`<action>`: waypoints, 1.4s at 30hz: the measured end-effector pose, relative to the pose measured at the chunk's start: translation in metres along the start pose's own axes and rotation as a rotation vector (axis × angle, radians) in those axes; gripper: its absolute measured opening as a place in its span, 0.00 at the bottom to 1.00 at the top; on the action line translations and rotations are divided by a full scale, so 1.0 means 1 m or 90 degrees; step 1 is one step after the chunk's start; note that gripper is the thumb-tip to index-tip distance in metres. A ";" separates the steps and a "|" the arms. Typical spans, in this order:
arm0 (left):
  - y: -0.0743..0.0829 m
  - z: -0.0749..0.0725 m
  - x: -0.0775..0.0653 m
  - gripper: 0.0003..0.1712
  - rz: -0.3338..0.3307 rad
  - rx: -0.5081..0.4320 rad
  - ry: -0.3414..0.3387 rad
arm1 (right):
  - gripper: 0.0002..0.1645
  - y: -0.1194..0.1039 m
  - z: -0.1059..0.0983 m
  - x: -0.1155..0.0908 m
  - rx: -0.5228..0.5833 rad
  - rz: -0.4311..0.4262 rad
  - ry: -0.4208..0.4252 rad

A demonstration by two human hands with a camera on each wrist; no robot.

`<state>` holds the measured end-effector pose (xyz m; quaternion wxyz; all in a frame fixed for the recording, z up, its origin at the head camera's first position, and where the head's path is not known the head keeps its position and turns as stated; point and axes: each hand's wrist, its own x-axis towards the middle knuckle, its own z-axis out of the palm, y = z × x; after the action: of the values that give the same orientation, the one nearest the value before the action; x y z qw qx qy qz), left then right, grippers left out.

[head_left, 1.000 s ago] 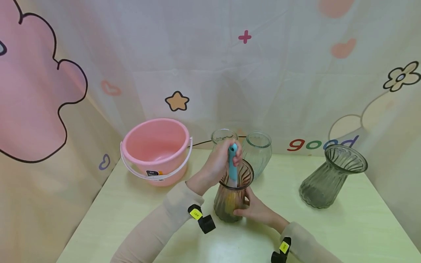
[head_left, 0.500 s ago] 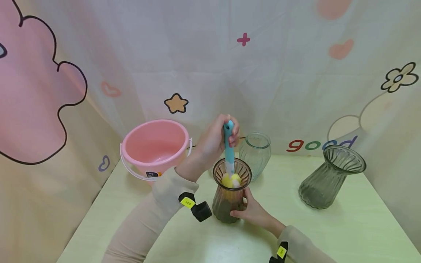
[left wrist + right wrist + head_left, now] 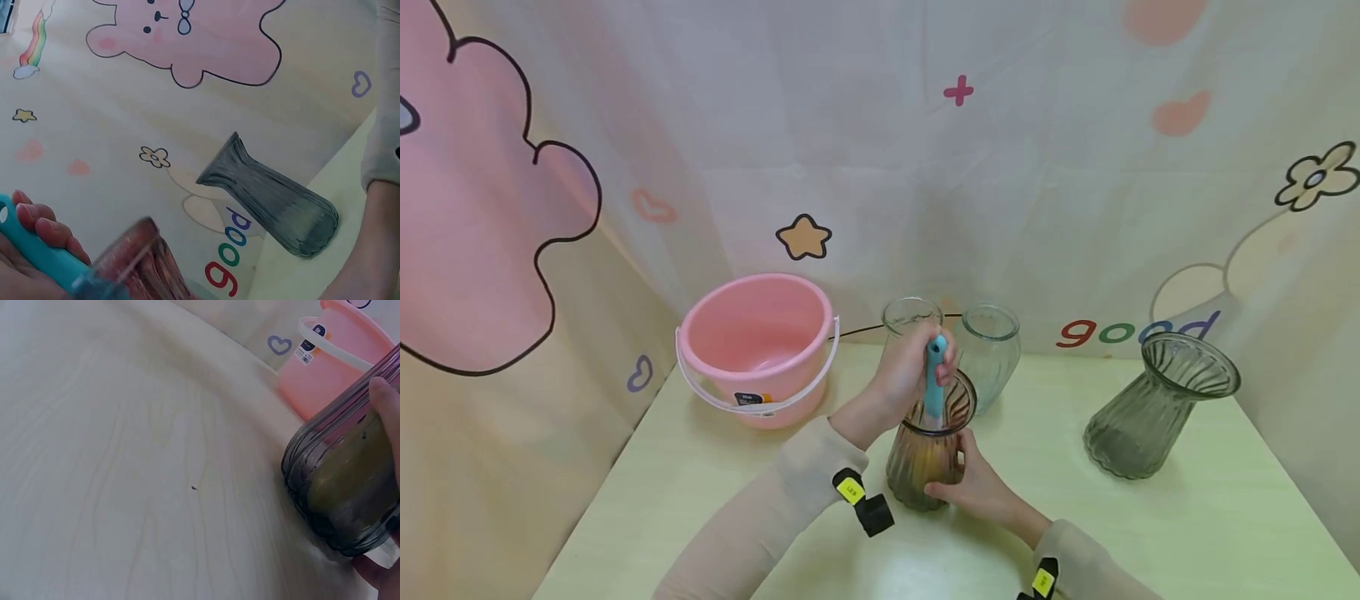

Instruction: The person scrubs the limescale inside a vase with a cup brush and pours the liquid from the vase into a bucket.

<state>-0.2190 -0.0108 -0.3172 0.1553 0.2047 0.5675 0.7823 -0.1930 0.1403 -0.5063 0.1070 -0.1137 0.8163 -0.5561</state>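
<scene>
My left hand (image 3: 897, 377) grips the teal handle of a bottle brush (image 3: 933, 396), its fingers wrapped round it. The handle points down through the flared mouth of a brownish ribbed glass vase (image 3: 913, 475). In the right wrist view the brush's yellowish sponge head (image 3: 353, 472) shows through the glass, low inside the vase near its base. My right hand (image 3: 981, 490) holds the vase's lower body from the right, thumb at the front. The vase stands upright on the table. In the left wrist view the handle (image 3: 44, 262) crosses the lower left, beside the vase's rim.
A pink bucket (image 3: 797, 392) with a white handle stands at the left. Two clear glass vases (image 3: 988, 367) are behind the brown one. At the right stands a grey-green ribbed vase (image 3: 1138, 425). A printed curtain (image 3: 880, 167) closes off the table's (image 3: 1150, 533) back.
My left hand rose half a second ago, lifting the sponge head to the vase's mouth. Now it is down again, with the head deep inside. The right hand stays on the vase.
</scene>
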 end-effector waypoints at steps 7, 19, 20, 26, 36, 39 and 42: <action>-0.007 -0.005 0.002 0.22 0.000 -0.014 0.012 | 0.55 0.001 -0.005 -0.001 -0.021 -0.041 -0.065; -0.007 -0.003 0.001 0.21 0.009 -0.016 0.013 | 0.53 0.001 -0.025 0.006 0.027 -0.026 -0.158; -0.006 -0.003 0.000 0.21 0.009 -0.018 0.014 | 0.53 0.001 -0.025 0.006 0.027 -0.026 -0.157; 0.011 0.001 -0.005 0.20 0.031 0.000 0.002 | 0.52 0.001 -0.019 0.004 0.037 -0.028 -0.125; 0.069 0.004 -0.007 0.20 0.104 -0.033 -0.023 | 0.54 0.001 -0.009 0.002 0.040 -0.021 -0.066; 0.072 0.005 -0.005 0.20 0.102 -0.037 -0.021 | 0.56 0.000 -0.007 0.001 0.037 -0.019 -0.055; 0.070 0.006 -0.005 0.21 0.105 -0.034 -0.020 | 0.57 -0.001 -0.007 0.000 0.036 -0.014 -0.044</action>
<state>-0.2128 -0.0296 -0.2493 0.1049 0.2588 0.5251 0.8039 -0.1950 0.1464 -0.5029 0.1322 -0.1391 0.7945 -0.5761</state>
